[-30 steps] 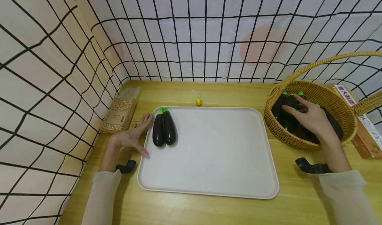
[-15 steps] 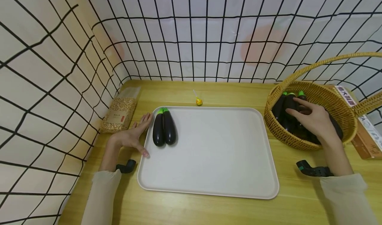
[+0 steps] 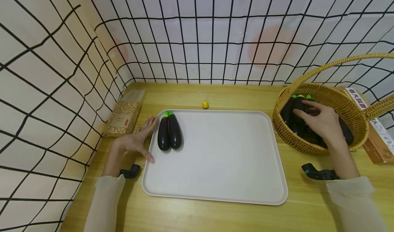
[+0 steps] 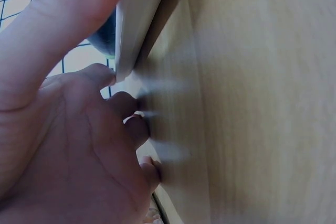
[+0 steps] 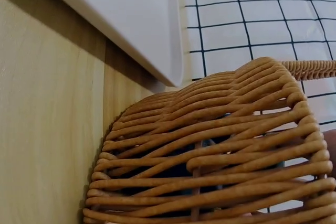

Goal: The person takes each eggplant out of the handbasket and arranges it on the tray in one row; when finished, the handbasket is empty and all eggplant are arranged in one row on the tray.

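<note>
Two dark eggplants (image 3: pixel 169 131) with green caps lie side by side at the left end of a white tray (image 3: pixel 221 156). My left hand (image 3: pixel 136 141) rests against the tray's left edge, fingers spread and thumb on the rim; the left wrist view also shows the left hand (image 4: pixel 79 129) beside the tray wall. At the right, a wicker basket (image 3: pixel 286 136) holds several more eggplants (image 3: pixel 297 109). My right hand (image 3: pixel 324 120) reaches into it, thumb and fingers curled round an eggplant whose body they largely cover. In the right wrist view the basket wall (image 5: pixel 220 145) hides that hand's work.
A bag of grains (image 3: pixel 123 119) lies left of the tray. Behind the tray is a yellow lollipop (image 3: pixel 205 104). The basket's tall handle (image 3: pixel 335 65) arches over its top, and a brown box (image 3: pixel 380 143) lies behind it. Black wire grids stand at the back and left.
My right hand has shifted slightly within the basket, and the green cap beside its fingers has moved a little left. The left hand and the tray have stayed in place.
</note>
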Tool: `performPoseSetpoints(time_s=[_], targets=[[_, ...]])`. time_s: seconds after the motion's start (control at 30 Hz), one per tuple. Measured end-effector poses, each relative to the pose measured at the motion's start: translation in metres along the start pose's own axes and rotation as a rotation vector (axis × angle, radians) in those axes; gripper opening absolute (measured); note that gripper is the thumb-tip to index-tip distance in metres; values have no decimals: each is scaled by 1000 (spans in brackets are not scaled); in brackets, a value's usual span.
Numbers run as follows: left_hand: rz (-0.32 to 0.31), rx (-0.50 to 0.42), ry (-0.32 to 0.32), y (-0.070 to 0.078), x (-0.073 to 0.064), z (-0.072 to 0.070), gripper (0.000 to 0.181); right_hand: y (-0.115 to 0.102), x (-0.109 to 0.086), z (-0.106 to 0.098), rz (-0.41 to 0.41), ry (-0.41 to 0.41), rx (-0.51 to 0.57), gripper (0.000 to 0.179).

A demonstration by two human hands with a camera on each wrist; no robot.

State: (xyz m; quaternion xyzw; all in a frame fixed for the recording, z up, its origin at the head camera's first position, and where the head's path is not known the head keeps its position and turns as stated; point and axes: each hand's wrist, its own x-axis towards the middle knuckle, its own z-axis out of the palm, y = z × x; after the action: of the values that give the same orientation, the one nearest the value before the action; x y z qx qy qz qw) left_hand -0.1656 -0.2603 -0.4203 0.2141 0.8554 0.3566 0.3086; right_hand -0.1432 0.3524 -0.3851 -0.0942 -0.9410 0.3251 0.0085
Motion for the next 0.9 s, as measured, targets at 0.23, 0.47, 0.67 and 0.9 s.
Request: performPoseSetpoints(time_s=[0.23,0.47,0.67,0.9], targets=[[-1,-7,-3,0,0,1,162,2,-2,-4,45,-54,87,73],[-4,-10,-1,1,0,1,161,4,-4,-7,82,-83,138,74],[-6,-3,-6,1,1,1,161,9,-11,-14,60,-104,133,72],[-3,-1,-3,1,1,1,161,7,-31,-28,45,-84,109,67]])
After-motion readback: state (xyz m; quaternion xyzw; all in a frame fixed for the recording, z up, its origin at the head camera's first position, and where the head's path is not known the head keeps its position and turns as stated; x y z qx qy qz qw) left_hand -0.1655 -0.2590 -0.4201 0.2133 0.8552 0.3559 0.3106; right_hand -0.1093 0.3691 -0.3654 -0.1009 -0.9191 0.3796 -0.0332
